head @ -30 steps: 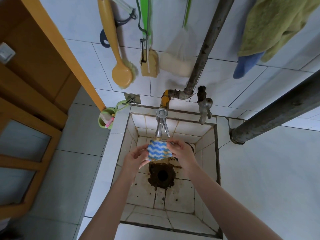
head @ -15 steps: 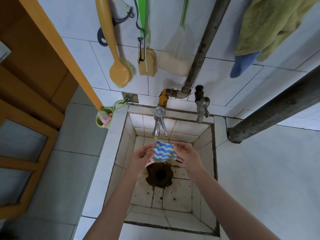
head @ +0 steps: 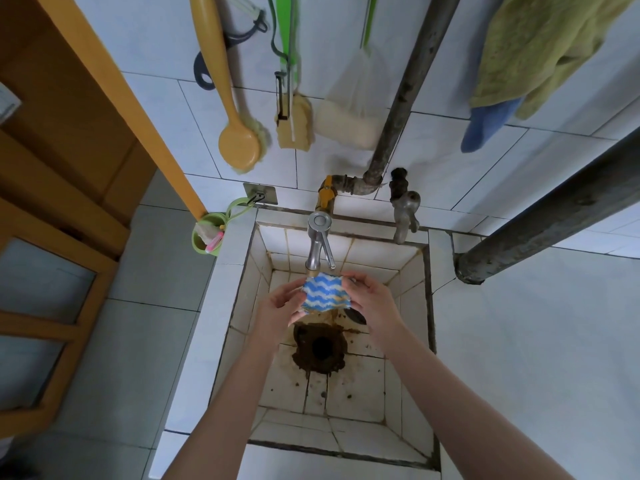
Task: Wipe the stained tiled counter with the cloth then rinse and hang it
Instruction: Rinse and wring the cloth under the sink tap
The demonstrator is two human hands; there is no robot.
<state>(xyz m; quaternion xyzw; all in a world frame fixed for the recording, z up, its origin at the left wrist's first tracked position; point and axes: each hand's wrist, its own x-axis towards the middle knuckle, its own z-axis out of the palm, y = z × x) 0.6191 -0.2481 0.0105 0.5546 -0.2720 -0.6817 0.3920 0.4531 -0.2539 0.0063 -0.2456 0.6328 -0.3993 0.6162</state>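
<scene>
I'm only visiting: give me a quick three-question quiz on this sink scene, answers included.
1. True or false: the left hand and right hand both hold the cloth below the tap.
2. Which hangs left of the pipe? A) yellow brush B) green towel C) blue rag
3. What colour is the cup hanging beside the sink?
Key: 1 true; 2 A; 3 green.

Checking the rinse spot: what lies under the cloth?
The stained drain shows below the cloth, held by the left hand and right hand under the tap. Sink floor behind it is hidden.
</scene>
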